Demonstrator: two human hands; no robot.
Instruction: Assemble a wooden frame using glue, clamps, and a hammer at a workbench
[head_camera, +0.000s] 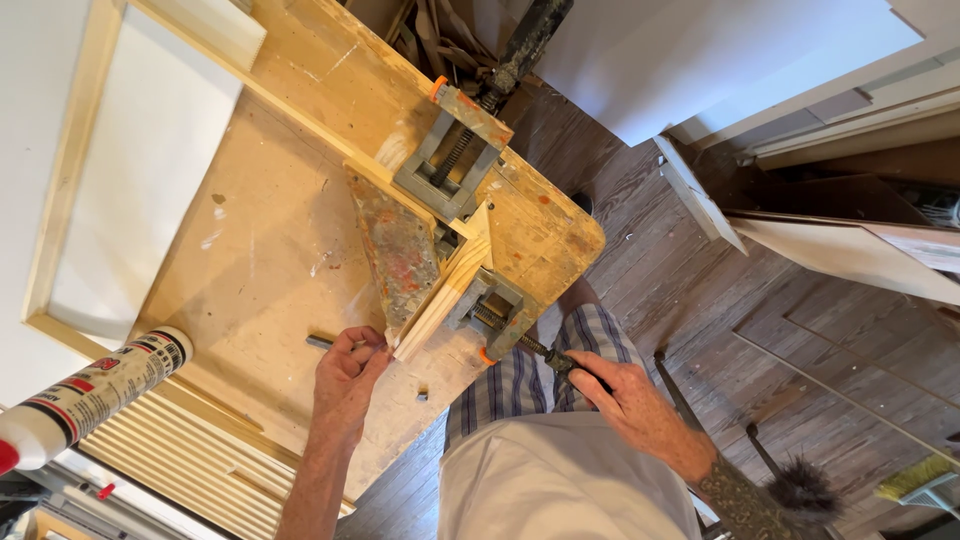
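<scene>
A metal corner clamp (455, 190) sits on the wooden workbench (270, 260), gripping two light wooden strips at a right angle. My right hand (630, 400) is closed around the dark handle of the clamp's near screw (520, 343). My left hand (347, 380) rests on the bench at the free end of the short wooden strip (445, 290), fingers pinched on that end beside a small dark metal rod (320, 341). The long strip (300, 120) runs away to the upper left.
A white sealant cartridge (85, 400) lies at the left edge. A white panel in a wooden frame (130, 170) lies on the bench's left part. White boards (760, 60) lean at the upper right. A brush (800, 490) lies on the dark plank floor.
</scene>
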